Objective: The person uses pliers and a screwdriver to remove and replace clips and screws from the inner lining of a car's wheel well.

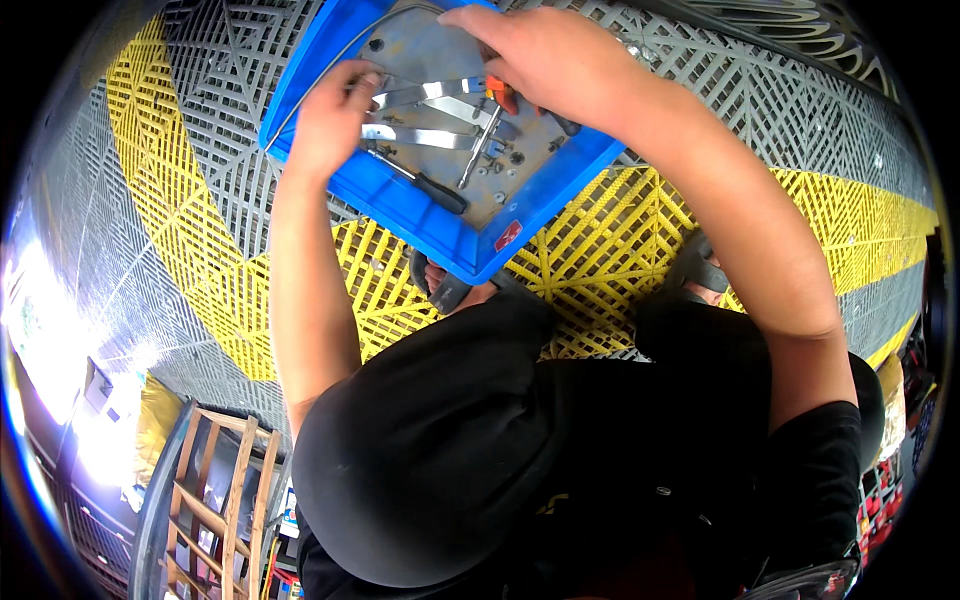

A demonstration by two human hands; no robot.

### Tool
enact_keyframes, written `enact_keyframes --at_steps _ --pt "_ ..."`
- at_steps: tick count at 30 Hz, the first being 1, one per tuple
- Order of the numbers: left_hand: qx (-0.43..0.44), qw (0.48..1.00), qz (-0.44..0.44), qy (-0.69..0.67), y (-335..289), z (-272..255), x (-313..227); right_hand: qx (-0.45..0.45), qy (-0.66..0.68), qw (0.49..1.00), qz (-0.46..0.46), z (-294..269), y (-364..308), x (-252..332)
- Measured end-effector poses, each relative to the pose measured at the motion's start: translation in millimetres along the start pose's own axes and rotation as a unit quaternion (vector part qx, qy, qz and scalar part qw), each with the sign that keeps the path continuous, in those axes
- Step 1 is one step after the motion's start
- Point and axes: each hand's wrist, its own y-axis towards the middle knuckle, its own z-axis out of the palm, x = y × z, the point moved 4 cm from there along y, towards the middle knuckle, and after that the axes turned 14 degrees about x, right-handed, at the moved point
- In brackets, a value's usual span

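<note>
A blue plastic bin point(400, 222) with a dirty grey bottom sits in front of me. My left hand point(335, 112) is over its left side, fingers curled beside shiny metal strips point(412, 136); what they hold, if anything, is hidden. My right hand point(545, 55) reaches across the far right side, index finger stretched out and thumb apart. Under it lies an orange-handled tool point(502, 94), partly covered, near a slim metal shaft point(480, 150). A black-handled screwdriver point(438, 194) lies at the near side. Small screws and washers point(498, 170) are scattered about.
A thin grey cable point(335, 62) runs along the bin's left rim. The floor has grey and yellow slatted tiles point(590, 285). My legs in black trousers point(430, 440) are just below the bin. A wooden slatted frame point(225, 500) stands at lower left.
</note>
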Motion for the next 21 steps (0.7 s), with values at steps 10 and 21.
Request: enact_keyframes --at_steps 10,21 --pt "-0.062 0.988 0.027 0.141 7.5 0.6 11.8 -0.123 0.042 0.991 0.017 8.3 2.0 3.4" --pt "-0.066 0.990 -0.005 0.121 9.6 14.1 3.4 0.237 0.141 0.961 0.033 128.6 45.7 70.8"
